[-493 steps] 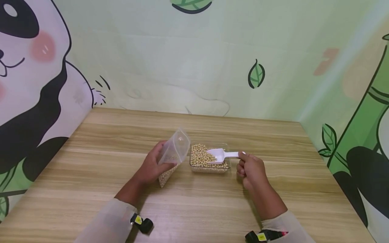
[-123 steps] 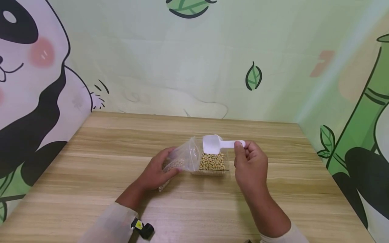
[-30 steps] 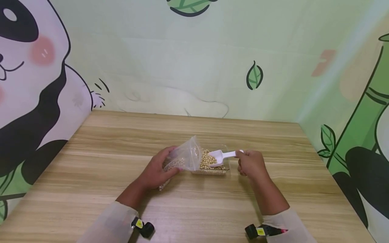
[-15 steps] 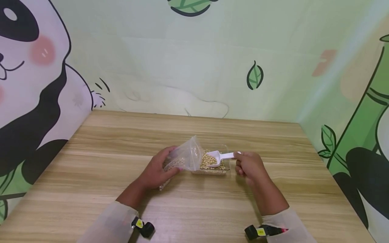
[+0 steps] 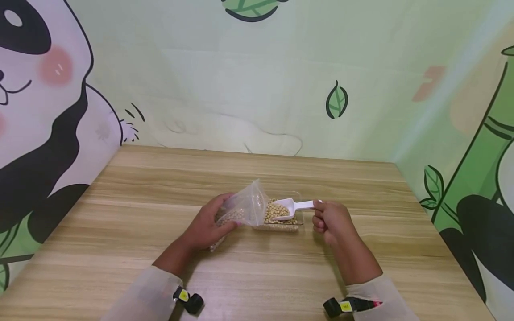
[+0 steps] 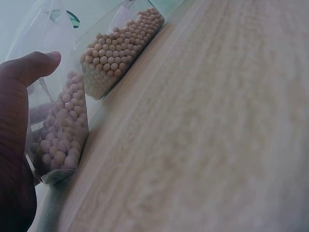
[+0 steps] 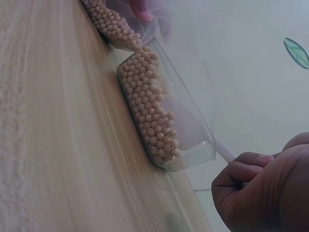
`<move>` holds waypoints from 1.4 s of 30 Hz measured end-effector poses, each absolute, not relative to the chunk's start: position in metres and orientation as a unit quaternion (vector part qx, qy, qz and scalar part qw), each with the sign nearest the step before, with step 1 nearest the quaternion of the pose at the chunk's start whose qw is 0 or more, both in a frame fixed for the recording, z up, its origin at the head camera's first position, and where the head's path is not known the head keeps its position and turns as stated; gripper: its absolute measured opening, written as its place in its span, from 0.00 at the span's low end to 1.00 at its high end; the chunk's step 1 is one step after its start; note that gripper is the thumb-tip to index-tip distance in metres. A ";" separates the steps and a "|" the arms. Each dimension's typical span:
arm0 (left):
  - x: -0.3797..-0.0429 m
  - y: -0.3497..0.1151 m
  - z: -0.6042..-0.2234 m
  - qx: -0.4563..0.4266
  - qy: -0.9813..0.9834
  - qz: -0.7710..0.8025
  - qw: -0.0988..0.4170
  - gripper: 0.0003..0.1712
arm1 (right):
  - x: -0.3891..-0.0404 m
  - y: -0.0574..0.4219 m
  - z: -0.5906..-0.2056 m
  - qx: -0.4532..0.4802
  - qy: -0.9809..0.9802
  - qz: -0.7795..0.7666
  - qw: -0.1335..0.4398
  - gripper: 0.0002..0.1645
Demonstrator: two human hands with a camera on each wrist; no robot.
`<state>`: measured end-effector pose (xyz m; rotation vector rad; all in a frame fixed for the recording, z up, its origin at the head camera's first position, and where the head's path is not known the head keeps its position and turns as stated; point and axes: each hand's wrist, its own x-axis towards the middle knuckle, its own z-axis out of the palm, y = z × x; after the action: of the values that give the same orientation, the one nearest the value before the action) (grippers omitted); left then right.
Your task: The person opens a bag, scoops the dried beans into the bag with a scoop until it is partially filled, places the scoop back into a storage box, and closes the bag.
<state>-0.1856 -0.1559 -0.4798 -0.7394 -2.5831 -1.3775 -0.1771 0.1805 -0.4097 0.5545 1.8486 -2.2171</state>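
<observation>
My left hand (image 5: 206,226) grips a clear plastic bag (image 5: 250,207) partly filled with pale round beans. The bag's mouth tilts right, overlapping the left end of a clear rectangular box (image 5: 277,228). Pale beans (image 7: 145,104) fill much of that box, heaped lower at its right end in the right wrist view. My right hand (image 5: 332,220) holds the handle of a white scoop (image 5: 286,208), whose bowl lies among the beans in the box. In the left wrist view, my thumb (image 6: 41,66) lies along the bag, with beans gathered in its lower part (image 6: 65,130).
The box and bag stand on a wood-grain table (image 5: 249,281). Behind it rises a pale green wall (image 5: 241,89) with painted leaves, and a large painted panda (image 5: 64,111) on the left. A small black camera (image 5: 194,303) sits on each wrist.
Earlier the scoop was raised over the box; now its bowl is down in the beans, shifting slightly. The bag has tipped closer over the box's left end since the oldest frame.
</observation>
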 end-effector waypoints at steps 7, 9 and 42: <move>-0.185 -0.156 -0.480 -0.243 -0.855 -0.454 0.060 0.41 | -0.178 0.183 -0.410 0.196 0.610 -0.761 0.103 0.14; -0.185 -0.156 -0.480 -0.245 -0.855 -0.453 0.062 0.40 | -0.179 0.183 -0.410 0.198 0.604 -0.765 0.103 0.14; -0.186 -0.157 -0.482 -0.249 -0.855 -0.450 0.064 0.40 | -0.180 0.192 -0.409 0.201 0.538 -0.811 0.115 0.18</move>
<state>-0.1863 -0.1567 -0.4822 -0.7510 -2.5830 -1.3587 -0.1802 0.1916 -0.4093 0.5895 1.5760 -2.3759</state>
